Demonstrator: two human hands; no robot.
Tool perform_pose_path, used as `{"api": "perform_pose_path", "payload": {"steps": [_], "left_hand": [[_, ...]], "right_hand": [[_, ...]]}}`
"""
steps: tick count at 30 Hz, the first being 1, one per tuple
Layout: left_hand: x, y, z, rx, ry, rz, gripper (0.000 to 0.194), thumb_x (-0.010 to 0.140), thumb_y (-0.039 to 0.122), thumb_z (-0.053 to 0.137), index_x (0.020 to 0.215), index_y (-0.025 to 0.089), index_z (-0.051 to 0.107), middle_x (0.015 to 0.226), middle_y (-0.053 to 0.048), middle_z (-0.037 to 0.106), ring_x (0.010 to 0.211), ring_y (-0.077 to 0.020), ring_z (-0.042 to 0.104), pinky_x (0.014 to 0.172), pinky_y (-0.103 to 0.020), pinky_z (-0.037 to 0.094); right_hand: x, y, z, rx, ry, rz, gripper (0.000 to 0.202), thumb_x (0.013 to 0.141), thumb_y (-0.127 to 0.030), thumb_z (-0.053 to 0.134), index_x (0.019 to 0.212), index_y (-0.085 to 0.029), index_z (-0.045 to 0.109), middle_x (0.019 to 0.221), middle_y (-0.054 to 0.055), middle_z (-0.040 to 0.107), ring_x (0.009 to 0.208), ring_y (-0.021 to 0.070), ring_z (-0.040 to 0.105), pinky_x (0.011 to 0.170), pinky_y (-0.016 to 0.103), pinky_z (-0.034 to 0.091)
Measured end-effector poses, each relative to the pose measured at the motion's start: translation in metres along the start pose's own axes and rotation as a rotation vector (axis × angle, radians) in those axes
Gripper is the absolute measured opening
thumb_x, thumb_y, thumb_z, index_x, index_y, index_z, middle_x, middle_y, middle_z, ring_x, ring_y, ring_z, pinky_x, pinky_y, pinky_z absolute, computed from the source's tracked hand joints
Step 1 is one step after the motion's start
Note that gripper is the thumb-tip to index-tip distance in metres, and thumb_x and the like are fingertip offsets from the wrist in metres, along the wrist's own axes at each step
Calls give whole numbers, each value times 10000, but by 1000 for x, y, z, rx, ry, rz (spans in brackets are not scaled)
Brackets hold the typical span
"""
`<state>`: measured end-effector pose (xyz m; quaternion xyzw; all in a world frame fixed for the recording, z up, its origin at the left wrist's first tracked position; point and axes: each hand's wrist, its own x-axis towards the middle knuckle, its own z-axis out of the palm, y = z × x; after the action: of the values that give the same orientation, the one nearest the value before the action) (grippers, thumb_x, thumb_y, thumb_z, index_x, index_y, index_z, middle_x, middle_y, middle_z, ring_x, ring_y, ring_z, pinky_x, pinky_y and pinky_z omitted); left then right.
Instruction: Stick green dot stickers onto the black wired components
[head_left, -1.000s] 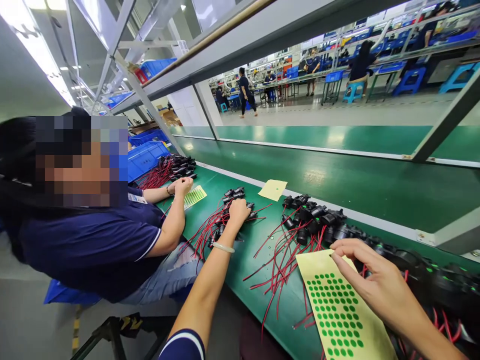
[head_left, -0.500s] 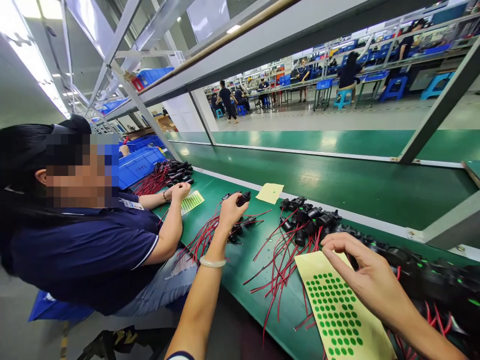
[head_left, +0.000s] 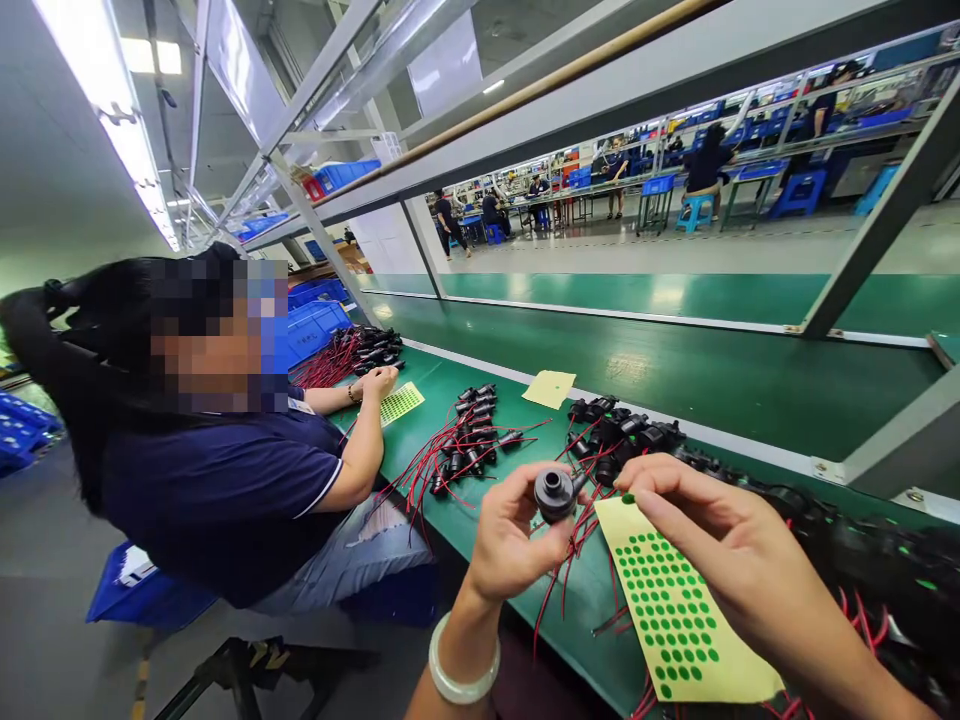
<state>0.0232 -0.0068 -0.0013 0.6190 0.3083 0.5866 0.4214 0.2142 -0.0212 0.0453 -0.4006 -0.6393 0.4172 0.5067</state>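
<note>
My left hand [head_left: 506, 545], with a pale bangle at the wrist, grips a small black pump-like part [head_left: 556, 497]. The part's round end with a central nozzle faces me, and a side spout points right. My right hand [head_left: 720, 545] pinches a round green sticker [head_left: 628, 498] at the fingertips, just right of the part. Below that hand lies a yellow sheet [head_left: 660, 600] with rows of green dots, partly covered by the hand. Behind my hands is a pile of similar black parts [head_left: 626, 430] with red wires.
A co-worker [head_left: 225, 500] sits at my left, hands together by another dotted sheet [head_left: 403, 403]. More wired black parts [head_left: 472, 430] lie between us. A small yellow paper [head_left: 549, 388] rests near the green bench's [head_left: 457, 520] back rail. Many black parts [head_left: 862, 550] crowd the right side.
My left hand has carried the black part from the left group toward me and right, turning its nozzle end to face me. A green sticker now shows at my right fingertips.
</note>
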Motion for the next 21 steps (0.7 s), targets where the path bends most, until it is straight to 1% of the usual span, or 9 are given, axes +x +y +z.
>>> {"api": "perform_pose_path", "payload": {"steps": [3,7,10,13,17,21], "left_hand": [[-11,2,8,-7,-4,-43,368,695,70,699,1052,156,671,871,-47,766,777,-155,711,766,-227,560],[-17,6,15,18,6,-67,389,678,30,666,1043,163,677,881,-30,759,801,-142,705,776,-201,551],[-18,8,19,46,4,-53,408,678,15,648,1049,181,672,906,-12,745,818,-129,691,794,-189,541],[-18,10,22,105,15,-40,381,683,28,659,1029,187,672,891,6,722,787,-108,664,776,-168,526],[-18,12,24,180,30,-31,366,694,42,666,1031,185,665,872,14,697,765,-100,642,751,-159,516],[-18,10,25,235,28,-8,406,694,30,663,1064,196,658,904,15,699,785,-103,642,766,-166,518]], "right_hand": [[-3,1,0,47,-26,48,230,890,-426,618,772,-245,699,933,22,652,837,159,642,777,240,543],[-10,-2,0,30,6,69,287,867,-463,629,704,-232,679,1008,50,643,924,193,649,841,298,541],[-15,-6,1,-63,54,23,281,833,-476,650,680,-241,679,1031,62,652,972,216,650,864,324,530],[-19,-7,5,-133,98,-31,224,820,-456,660,699,-269,688,1076,51,654,1027,223,643,895,338,510],[-23,-5,10,-151,81,-73,168,851,-395,637,726,-288,671,1096,22,640,1055,196,639,913,318,493],[-22,-3,15,-199,91,-135,123,868,-327,623,757,-288,659,1088,19,626,1061,176,630,899,294,489]]}}
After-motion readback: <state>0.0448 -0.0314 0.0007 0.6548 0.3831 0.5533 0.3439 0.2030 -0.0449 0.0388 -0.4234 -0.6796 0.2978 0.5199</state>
